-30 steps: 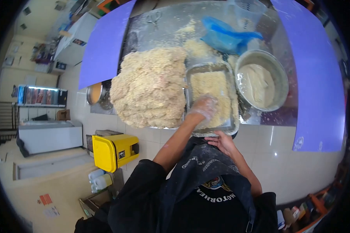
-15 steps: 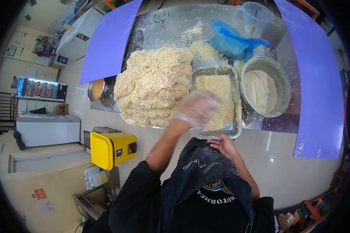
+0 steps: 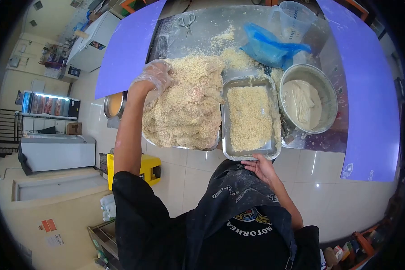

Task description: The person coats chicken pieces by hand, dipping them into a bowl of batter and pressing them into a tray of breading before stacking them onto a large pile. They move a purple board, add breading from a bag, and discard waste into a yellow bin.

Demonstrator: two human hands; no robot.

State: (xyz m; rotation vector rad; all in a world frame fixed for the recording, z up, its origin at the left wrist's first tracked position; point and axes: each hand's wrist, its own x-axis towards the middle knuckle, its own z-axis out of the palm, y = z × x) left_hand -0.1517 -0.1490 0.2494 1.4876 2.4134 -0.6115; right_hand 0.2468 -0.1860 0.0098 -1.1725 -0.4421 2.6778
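My left hand, in a clear plastic glove, rests against the upper left side of a large mound of crumb-coated pieces. Its fingers lie over the coating, and no separate piece shows in them. Pale crumbs cover the mound, with a pinkish patch showing through. Beside it stands a metal tray holding a layer of loose crumbs. My bare right hand grips the near rim of this tray.
A metal bowl of pale batter stands right of the tray. Behind are a blue plastic bag, a clear measuring jug and scissors. A pan of orange liquid sits at left. Purple boards flank the table.
My left hand has swung from above the crumb tray to the far left side of the mound. The loose crumbs are now uncovered. My right hand stays at the tray's rim.
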